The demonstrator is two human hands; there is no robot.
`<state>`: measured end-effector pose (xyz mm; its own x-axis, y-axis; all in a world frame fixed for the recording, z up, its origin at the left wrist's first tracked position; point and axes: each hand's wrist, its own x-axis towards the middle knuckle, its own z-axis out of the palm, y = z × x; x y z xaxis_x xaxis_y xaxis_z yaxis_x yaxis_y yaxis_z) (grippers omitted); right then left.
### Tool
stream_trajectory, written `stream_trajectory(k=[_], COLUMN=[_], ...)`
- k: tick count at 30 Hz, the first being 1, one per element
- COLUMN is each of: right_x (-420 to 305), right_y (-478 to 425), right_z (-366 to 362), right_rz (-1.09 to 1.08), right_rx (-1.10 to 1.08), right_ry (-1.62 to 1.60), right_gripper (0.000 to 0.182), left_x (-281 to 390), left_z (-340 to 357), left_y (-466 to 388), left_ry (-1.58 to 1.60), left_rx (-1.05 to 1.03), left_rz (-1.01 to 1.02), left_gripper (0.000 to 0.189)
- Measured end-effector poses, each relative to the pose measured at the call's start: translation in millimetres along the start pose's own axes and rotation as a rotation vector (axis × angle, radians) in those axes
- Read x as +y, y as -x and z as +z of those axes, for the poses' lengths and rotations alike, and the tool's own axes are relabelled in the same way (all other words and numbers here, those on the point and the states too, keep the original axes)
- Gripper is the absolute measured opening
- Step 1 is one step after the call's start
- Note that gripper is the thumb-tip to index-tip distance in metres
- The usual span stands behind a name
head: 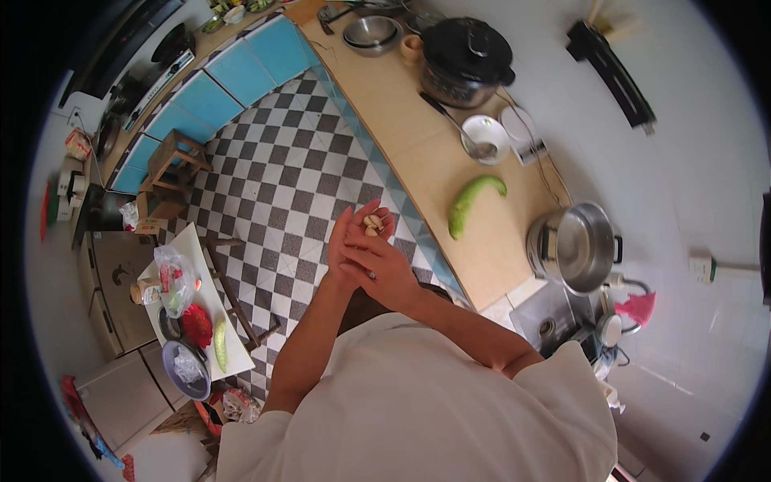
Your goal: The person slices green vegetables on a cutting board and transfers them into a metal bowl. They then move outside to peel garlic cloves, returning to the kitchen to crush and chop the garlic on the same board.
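Note:
Several garlic cloves (373,224) lie in the cupped palm of my left hand (338,244), which is turned up in front of my body over the floor. Across that palm and wrist rests my right hand (388,265), back upward, its fingers pointing left and a ring on one finger. I see nothing held in it, though its underside is hidden. To the right, on the wooden counter (415,162), lies a curved green gourd (467,208). Beyond the gourd stands a white bowl (486,129) with a metal ladle (479,147) in it.
A steel pot (581,247) stands by the sink (545,319) on the right. A kitchen scale (521,129), a black-lidded cooker (467,60) and metal bowls (370,33) line the counter. At left, a white table (238,349) holds bags and another gourd (220,346); a wooden stool (174,159) stands farther off.

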<state>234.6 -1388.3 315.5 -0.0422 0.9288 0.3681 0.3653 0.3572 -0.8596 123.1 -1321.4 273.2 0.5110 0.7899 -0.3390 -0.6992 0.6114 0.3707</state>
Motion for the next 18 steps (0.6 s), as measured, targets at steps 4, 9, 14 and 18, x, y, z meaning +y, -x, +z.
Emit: stream_trajectory(k=[4,9,14,18], right_x=[44.0,90.8,237.3,234.0], right_y=[-66.6,-163.0,-145.9,-176.7], right_z=[42.3,78.9,38.4,44.7], right_rz=[-0.096,-0.223,0.572,1.039], right_rx=[-0.066,-0.409,-0.785,-0.595], right_ry=[0.036,0.260,1.019,1.059], right_gripper=[0.018,0.010,0.019,0.022], left_x=[69.5,180.9,329.9,415.7], left_z=[-31.7,-76.9,-95.6,-133.7], left_y=[-68.3,-141.6,-211.5,-256.9], left_ry=[0.103,0.270,0.123,-0.024], left_rx=[0.177,0.197,0.203,0.215], left_rz=[0.061,0.089,0.118,0.117], left_gripper=[0.049,0.040,0.039,0.034])
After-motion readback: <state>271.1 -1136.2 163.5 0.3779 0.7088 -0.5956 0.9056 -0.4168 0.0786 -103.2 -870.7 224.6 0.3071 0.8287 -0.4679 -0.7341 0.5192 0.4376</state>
